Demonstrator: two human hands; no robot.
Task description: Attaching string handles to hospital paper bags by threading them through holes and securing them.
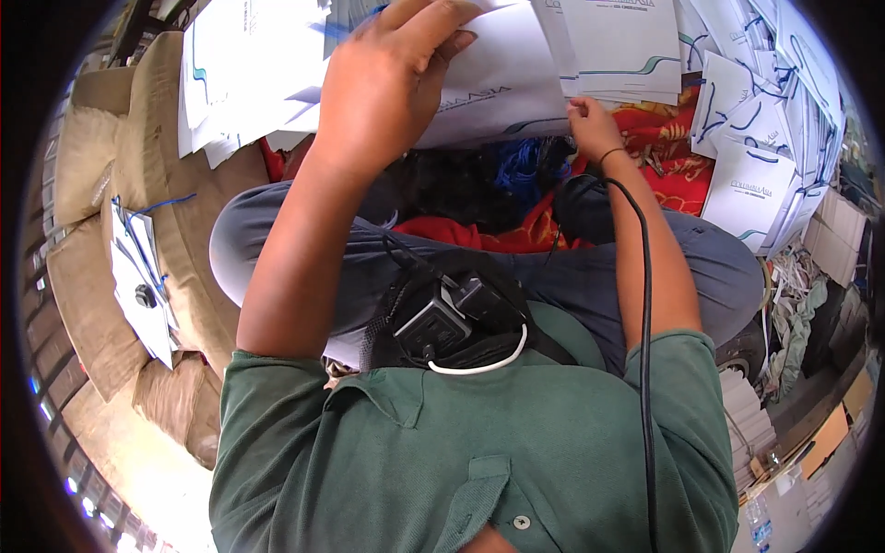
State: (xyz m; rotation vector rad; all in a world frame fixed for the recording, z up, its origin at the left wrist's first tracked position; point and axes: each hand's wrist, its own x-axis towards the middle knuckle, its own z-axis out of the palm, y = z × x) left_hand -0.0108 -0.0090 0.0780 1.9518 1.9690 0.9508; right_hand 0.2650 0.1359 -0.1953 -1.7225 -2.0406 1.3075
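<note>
A white paper bag (516,69) lies flat in front of me, just beyond my crossed legs. At its upper left, my left hand (392,83) has its fingers bent together over the bag's far part; what lies under them is partly hidden. My right hand (593,129) pinches the bag's near right corner between thumb and fingers. Under the bag, a bundle of blue cords (535,173) rests beside dark cords on a red patterned cloth (678,138). Flat white bags (627,46) are stacked right behind the held one.
More white bags (249,64) are stacked at the left. Bags with dark blue cord handles (751,180) are heaped at the right. A brown cushioned seat (83,276) stands left, with several bags (138,281) on it. A black cable (647,369) runs along my right arm.
</note>
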